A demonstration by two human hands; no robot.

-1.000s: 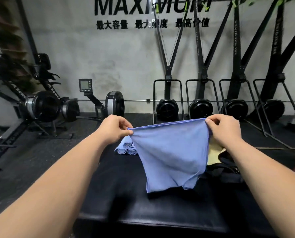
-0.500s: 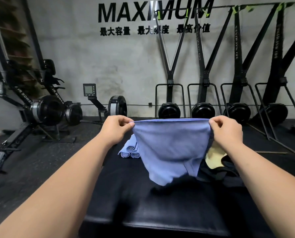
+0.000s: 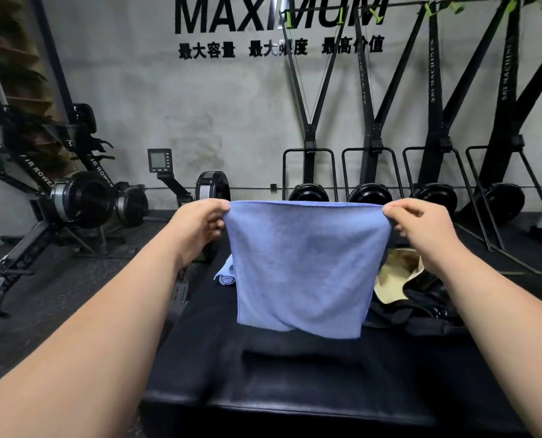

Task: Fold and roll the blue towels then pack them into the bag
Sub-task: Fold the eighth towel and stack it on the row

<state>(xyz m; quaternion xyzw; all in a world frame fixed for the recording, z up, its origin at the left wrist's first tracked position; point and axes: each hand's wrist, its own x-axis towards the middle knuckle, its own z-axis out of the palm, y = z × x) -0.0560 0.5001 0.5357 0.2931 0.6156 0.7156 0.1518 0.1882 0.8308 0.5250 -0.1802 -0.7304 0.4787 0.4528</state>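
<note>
At the far left we see 2 air rowers (image 3: 73,197) tilted up against the grey wall (image 3: 231,105), and beside them a 3rd rower with a small monitor (image 3: 159,160). Moving in, the left hand (image 3: 197,222) reaches forward over the black padded bench (image 3: 295,374); its thumb and curled fingers pinch the upper left corner of the blue towel (image 3: 304,263). Just below that hand, a rolled blue towel (image 3: 227,276) lies on the bench, partly hidden behind the held cloth; we cannot count how many rolls are there. In the middle, the blue towel hangs flat between both hands with its top edge drawn level and taut; its lower edge sags in a soft fold close to the bench, and we cannot tell whether it touches the padding. On the wall above it, black letters read MAXIMUM (image 3: 263,14). Further right, the right hand (image 3: 421,222) pinches the upper right corner of the towel between thumb and bent fingers. Beneath that wrist the black bag (image 3: 427,298) sits on the bench with its mouth open, showing a tan lining (image 3: 392,279); the towel's right edge hangs in front of it. Behind, 4 upright ski machines (image 3: 437,121) stand along the wall.
</note>
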